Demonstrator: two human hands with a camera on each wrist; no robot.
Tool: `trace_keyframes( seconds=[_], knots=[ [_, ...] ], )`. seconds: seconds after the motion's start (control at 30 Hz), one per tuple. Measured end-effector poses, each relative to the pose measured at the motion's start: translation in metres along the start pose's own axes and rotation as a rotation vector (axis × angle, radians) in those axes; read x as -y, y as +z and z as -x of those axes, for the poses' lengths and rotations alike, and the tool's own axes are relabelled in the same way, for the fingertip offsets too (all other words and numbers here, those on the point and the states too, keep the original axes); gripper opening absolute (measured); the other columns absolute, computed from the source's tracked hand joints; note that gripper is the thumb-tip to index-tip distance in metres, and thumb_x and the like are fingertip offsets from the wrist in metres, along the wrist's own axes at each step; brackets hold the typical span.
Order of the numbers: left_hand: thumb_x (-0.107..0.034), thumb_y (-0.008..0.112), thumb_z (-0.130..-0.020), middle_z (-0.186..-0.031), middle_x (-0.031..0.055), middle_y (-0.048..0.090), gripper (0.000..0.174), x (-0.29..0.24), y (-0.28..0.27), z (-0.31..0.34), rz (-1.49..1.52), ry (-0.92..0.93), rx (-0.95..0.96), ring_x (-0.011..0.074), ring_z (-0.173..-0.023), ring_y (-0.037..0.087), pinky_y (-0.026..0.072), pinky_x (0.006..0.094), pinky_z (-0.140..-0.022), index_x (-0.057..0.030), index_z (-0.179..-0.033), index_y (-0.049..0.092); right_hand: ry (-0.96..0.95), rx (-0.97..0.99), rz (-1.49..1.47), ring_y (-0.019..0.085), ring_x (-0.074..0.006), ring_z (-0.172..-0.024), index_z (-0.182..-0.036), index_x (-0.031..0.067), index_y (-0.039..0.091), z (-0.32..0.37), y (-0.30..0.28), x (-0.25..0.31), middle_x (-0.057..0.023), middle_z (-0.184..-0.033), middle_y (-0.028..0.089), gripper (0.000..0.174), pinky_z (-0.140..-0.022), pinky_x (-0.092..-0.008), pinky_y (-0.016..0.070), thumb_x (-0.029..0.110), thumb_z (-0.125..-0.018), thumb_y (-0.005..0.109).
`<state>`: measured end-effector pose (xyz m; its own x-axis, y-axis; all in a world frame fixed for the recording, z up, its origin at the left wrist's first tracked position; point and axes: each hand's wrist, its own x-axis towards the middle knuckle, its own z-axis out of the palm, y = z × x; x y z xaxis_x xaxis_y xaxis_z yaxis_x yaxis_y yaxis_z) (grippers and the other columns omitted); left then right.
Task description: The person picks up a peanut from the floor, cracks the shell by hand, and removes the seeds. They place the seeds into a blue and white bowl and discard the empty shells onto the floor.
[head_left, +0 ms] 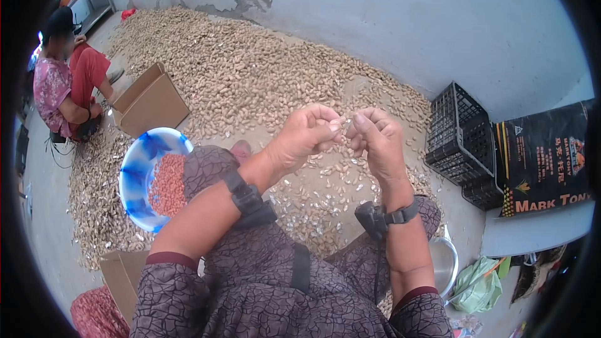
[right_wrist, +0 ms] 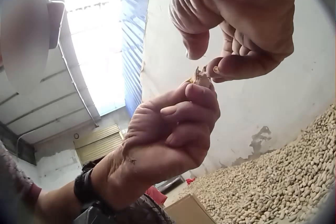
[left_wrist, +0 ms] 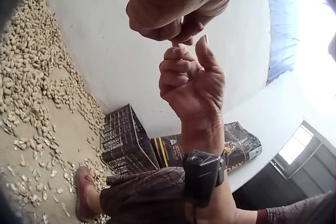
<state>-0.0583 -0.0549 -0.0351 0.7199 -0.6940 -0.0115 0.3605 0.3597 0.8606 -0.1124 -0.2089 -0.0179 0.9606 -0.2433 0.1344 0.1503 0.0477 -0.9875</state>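
My left hand (head_left: 307, 131) pinches a broken peanut shell (right_wrist: 201, 77) between thumb and fingertips, its torn edge upward. The right hand (head_left: 379, 138) faces it, fingertips right at the shell. In the right wrist view its thumb stands apart from the index finger, and the other fingers are bent toward the palm. Both hands are raised over the floor in front of my knees. Beside my left knee stands a blue and white basin (head_left: 131, 178) with reddish shelled peanuts (head_left: 166, 184) in it. A large heap of unshelled peanuts (head_left: 250, 69) spreads along the wall.
Black plastic crates (head_left: 460, 134) stand at the right, beside a black printed sack (head_left: 544, 156). A metal pail (head_left: 444, 263) and a green plastic bag (head_left: 479, 285) lie near my right leg. An open cardboard box (head_left: 153, 103) and a seated person (head_left: 62, 87) are at the left.
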Motion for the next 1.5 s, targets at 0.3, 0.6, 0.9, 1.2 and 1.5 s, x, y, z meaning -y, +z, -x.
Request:
trace_keyframes(
  seconds=[0.3, 0.6, 0.9, 1.2, 1.5],
  knots=[
    [-0.013, 0.057, -0.080, -0.072, 0.0010, 0.056, 0.021, 0.006, 0.002, 0.000, -0.387, 0.113, -0.065, 0.0020, -0.055, 0.044, 0.0338, 0.0153, -0.047, -0.0022, -0.097, 0.049, 0.104, 0.145, 0.013, 0.051, -0.0046, -0.050, -0.076, 0.0019, 0.057, -0.002, -0.003, -0.007, -0.0018, -0.062, 0.057, 0.014, -0.042, -0.0167, 0.0397, 0.015, -0.080, 0.058],
    [-0.014, 0.050, -0.083, -0.069, -0.0002, 0.056, 0.014, 0.004, 0.003, 0.001, -0.633, 0.066, -0.102, 0.0022, -0.057, 0.046, 0.0358, 0.0173, -0.048, -0.0026, -0.090, 0.055, -0.044, 0.146, 0.221, 0.053, -0.0048, -0.053, -0.079, -0.0011, 0.057, 0.000, -0.001, -0.007, -0.0029, -0.064, 0.058, 0.007, -0.045, -0.0175, 0.0419, 0.005, -0.080, 0.055],
    [-0.012, 0.049, -0.082, -0.067, -0.0001, 0.056, 0.014, 0.001, 0.004, 0.002, -0.755, 0.107, -0.084, 0.0033, -0.058, 0.047, 0.0386, 0.0201, -0.049, -0.0010, -0.084, 0.057, 0.070, 0.259, 0.147, 0.056, -0.0069, -0.056, -0.087, -0.0031, 0.056, -0.001, -0.004, 0.000, -0.0056, -0.067, 0.060, 0.010, -0.047, -0.0188, 0.0468, 0.003, -0.081, 0.051],
    [-0.010, 0.049, -0.079, -0.060, 0.0003, 0.055, 0.013, -0.005, 0.007, 0.006, -0.871, 0.163, -0.052, 0.0032, -0.055, 0.045, 0.0373, 0.0214, -0.047, 0.0008, -0.077, 0.057, 0.095, 0.281, 0.199, 0.058, -0.0082, -0.058, -0.083, -0.0045, 0.058, 0.002, -0.001, 0.005, -0.0073, -0.068, 0.061, 0.011, -0.047, -0.0196, 0.0481, 0.001, -0.080, 0.049],
    [-0.008, 0.048, -0.076, -0.056, 0.0022, 0.054, 0.014, 0.002, 0.004, 0.007, -0.868, 0.265, -0.029, 0.0055, -0.046, 0.046, 0.0372, 0.0233, -0.041, 0.0009, -0.070, 0.057, 0.104, 0.301, 0.109, 0.060, -0.0120, -0.054, -0.076, -0.0055, 0.057, 0.003, -0.003, 0.002, -0.0092, -0.064, 0.060, 0.008, -0.045, -0.0222, 0.0496, -0.001, -0.077, 0.051]
  ],
)
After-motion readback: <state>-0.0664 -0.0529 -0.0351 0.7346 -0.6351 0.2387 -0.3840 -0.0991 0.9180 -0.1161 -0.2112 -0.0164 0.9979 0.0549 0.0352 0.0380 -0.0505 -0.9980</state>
